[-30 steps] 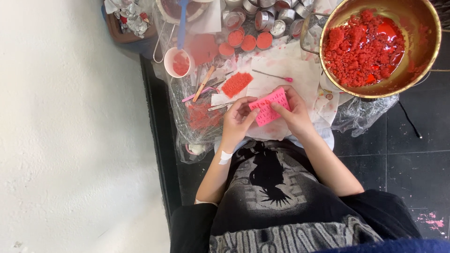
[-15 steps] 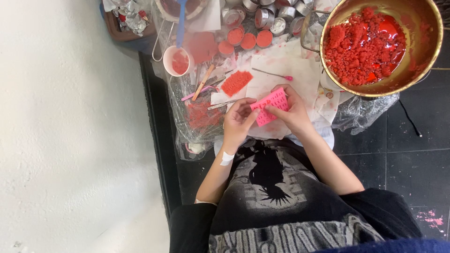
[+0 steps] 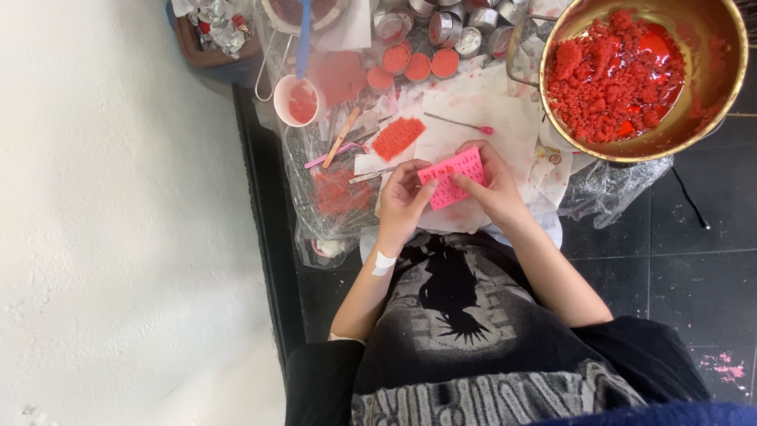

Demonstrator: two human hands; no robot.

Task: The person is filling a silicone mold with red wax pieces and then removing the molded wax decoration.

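Note:
Both my hands hold a small pink rectangular mould [image 3: 452, 177] with rows of small cavities, over white paper [image 3: 473, 130] stained red. My left hand [image 3: 400, 201] grips its near-left edge, thumb on top; a white plaster is on that wrist. My right hand [image 3: 495, 189] wraps the right side with fingers curled over the far edge. A slab of red crumbly wax [image 3: 397, 137] lies just beyond the mould. A thin stick with a pink tip [image 3: 460, 122] rests on the paper.
A large brass bowl [image 3: 714, 87] of red wax chunks stands at the upper right. Small round tins [image 3: 418, 65] with red fill, metal cups [image 3: 445, 24], a white cup [image 3: 300, 101] and several sticks crowd the plastic-covered surface. A white wall fills the left; dark tiles lie on the right.
The mould has tilted slightly in my hands and my fingers have shifted on it. Everything else stays put.

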